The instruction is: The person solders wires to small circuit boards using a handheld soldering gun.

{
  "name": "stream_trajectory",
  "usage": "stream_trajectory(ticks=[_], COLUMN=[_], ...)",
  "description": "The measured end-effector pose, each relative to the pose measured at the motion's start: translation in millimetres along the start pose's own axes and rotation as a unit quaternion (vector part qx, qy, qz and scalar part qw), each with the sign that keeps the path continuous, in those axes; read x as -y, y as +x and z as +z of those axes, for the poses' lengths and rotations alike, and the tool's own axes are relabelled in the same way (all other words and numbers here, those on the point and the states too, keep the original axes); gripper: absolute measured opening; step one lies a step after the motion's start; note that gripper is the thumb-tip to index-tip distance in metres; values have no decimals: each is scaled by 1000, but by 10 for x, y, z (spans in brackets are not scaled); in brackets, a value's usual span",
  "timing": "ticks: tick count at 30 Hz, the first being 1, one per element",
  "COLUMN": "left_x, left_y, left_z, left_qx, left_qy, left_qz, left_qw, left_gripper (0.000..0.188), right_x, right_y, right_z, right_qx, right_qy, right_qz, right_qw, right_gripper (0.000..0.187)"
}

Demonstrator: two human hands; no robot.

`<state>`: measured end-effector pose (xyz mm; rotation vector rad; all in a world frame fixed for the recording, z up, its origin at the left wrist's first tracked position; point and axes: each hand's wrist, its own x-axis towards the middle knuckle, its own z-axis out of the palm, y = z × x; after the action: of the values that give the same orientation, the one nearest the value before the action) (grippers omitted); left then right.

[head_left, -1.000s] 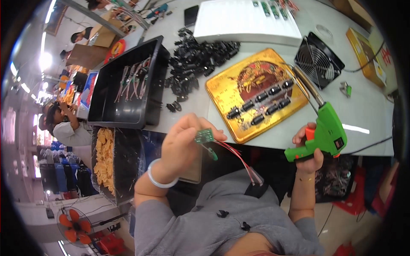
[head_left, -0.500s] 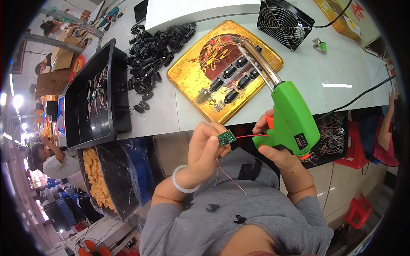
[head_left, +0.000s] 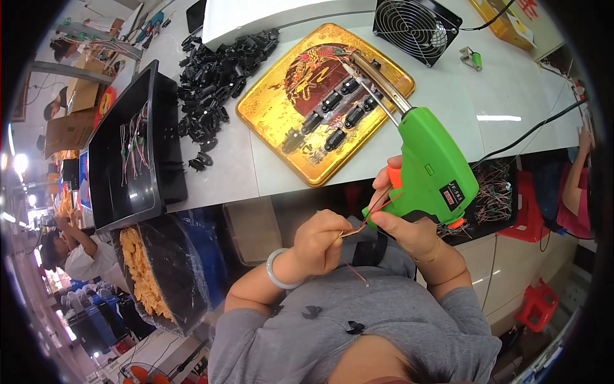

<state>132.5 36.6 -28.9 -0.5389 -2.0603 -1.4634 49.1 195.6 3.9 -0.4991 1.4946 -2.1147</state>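
A green soldering gun (head_left: 430, 173) with an orange trigger is gripped in my right hand (head_left: 414, 238). Its long metal tip reaches over the gold tray (head_left: 268, 105), where several black plastic housings (head_left: 332, 100) lie in rows. My left hand (head_left: 318, 246) is closed on a small circuit board (head_left: 349, 233), now turned nearly edge-on, just left of the gun's handle. From the board a red wire (head_left: 384, 203) runs up to the fingers of my right hand. Another thin wire (head_left: 357, 274) dangles below my left hand, in front of the grey shirt.
A heap of black housings (head_left: 214, 86) lies left of the tray, beside a black bin (head_left: 167, 134) with wired boards. A square fan (head_left: 416, 29) stands at the back. Wired boards (head_left: 495, 195) fill a dark container at right. Co-workers sit at the far left and right.
My left hand has moved slightly down and rotated, turning the board from face-up to edge-on. The red wire now slants upward. The whole view has shifted slightly.
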Motion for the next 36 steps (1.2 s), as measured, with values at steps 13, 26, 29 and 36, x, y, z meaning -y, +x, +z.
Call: stream_trajectory(ticks=[13, 26, 29, 36], left_x=[-102, -304, -333, -465], left_y=[34, 305, 260, 524], left_z=[-48, -533, -604, -839], left_qx=[-4, 132, 162, 257], left_qy=[-384, -274, -256, -31], left_qz=[-310, -513, -473, -377], left_qw=[870, 803, 827, 889], left_gripper=[38, 12, 12, 12], right_x=[-34, -175, -270, -371], right_y=[-33, 31, -29, -90], right_z=[9, 149, 71, 197], right_qx=[-5, 25, 42, -20], right_qy=[-67, -132, -215, -60], right_qz=[16, -28, -52, -89], right_qw=[998, 991, 974, 994], right_gripper=[44, 39, 42, 59])
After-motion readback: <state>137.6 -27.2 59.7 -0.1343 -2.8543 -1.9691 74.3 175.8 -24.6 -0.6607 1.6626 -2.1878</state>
